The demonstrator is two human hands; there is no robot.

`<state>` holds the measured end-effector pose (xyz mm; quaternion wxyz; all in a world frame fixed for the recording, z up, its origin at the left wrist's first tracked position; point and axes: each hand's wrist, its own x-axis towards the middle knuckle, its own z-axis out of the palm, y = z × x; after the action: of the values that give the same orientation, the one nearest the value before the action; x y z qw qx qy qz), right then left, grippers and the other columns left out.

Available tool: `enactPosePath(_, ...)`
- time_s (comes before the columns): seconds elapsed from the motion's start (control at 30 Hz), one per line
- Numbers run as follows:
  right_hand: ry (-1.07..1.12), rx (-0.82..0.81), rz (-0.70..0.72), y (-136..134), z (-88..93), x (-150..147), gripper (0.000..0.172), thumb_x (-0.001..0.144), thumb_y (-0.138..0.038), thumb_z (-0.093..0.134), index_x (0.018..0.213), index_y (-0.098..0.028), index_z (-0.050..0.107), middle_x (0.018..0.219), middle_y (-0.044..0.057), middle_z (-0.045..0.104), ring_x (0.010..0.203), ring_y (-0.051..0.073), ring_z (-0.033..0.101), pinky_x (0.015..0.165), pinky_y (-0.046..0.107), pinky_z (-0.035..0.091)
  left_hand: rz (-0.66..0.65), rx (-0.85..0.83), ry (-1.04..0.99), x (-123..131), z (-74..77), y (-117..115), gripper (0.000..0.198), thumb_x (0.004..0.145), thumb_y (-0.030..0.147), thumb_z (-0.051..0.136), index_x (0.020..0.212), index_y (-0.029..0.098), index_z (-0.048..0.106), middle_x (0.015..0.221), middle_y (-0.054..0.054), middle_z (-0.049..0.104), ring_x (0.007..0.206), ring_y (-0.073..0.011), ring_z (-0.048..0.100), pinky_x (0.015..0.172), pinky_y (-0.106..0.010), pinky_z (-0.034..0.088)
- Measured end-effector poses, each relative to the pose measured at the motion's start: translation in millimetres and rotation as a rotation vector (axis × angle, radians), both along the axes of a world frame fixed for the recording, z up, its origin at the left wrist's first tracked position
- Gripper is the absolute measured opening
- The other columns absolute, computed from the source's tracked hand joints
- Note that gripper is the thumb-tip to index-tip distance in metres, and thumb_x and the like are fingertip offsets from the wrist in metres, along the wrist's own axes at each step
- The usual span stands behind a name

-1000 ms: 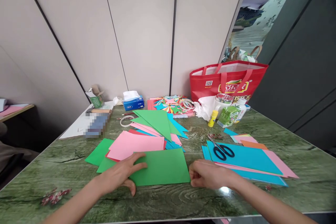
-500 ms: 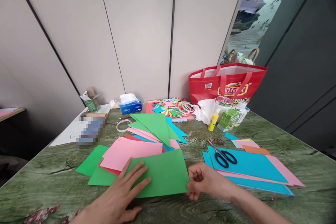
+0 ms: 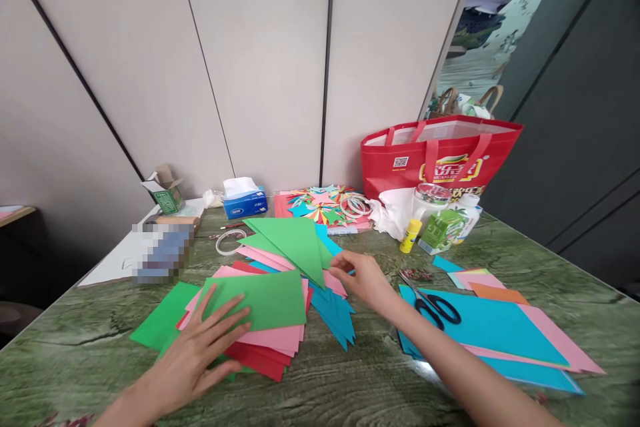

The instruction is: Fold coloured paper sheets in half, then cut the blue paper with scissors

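Observation:
My left hand (image 3: 204, 340) lies with spread fingers on a green paper sheet (image 3: 267, 303). Pink and red sheets (image 3: 260, 360) stick out from beneath that sheet. Further back is a fanned pile of folded paper, with a green paper triangle (image 3: 295, 243) on top and blue pieces (image 3: 337, 313) below. At the triangle's right corner, my right hand (image 3: 363, 277) has its thumb and fingers pinched on the edge. Another green sheet (image 3: 165, 313) pokes out left of the stack.
Black-handled scissors (image 3: 437, 310) rest on blue sheets (image 3: 500, 327) at right. Behind are a yellow glue stick (image 3: 410, 235), a green box (image 3: 443, 232), a jar (image 3: 431, 203) and a red bag (image 3: 390, 170). A tape roll (image 3: 230, 242) and tissue box (image 3: 245, 203) stand back left.
My right hand has left the green sheet's right edge and moved up to the triangle pile. The green sheet has slid left and back onto the pink and red stack under my left hand.

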<state>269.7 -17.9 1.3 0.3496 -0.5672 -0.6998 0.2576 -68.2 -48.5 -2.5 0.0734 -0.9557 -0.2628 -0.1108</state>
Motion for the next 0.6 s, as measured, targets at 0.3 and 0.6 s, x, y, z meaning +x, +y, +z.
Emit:
enactPosePath(0.3, 0.200, -0.169, -0.287, 41.7, -41.4, -39.2, 0.058, 0.058, -0.017, 0.067, 0.111, -0.018, 0.044, 0.087, 0.004, 0.059, 0.057, 0.014, 0.058, 0.051, 0.026, 0.045, 0.575, -0.728, -1.011, 74.6, 18.8, 12.8, 0.033, 0.076, 0.038, 0.057, 0.105, 0.022, 0.062, 0.103, -0.007, 0.068, 0.096, -0.0258, 0.062, 0.085, -0.038, 0.049)
enactPosePath(0.6, 0.295, 0.349, -0.018, 4.1, -18.5, -25.3, 0.012, 0.076, -0.016, 0.050, 0.083, -0.018, 0.059, 0.077, 0.004, 0.061, 0.073, 0.016, 0.059, 0.068, 0.030, 0.049, 0.567, -1.489, -1.707, 96.4, 18.4, 47.7, 0.069, 0.080, 0.057, 0.042, 0.134, 0.017, 0.026, 0.128, -0.022, 0.048, 0.112, -0.0334, 0.050, 0.082, -0.055, 0.046)
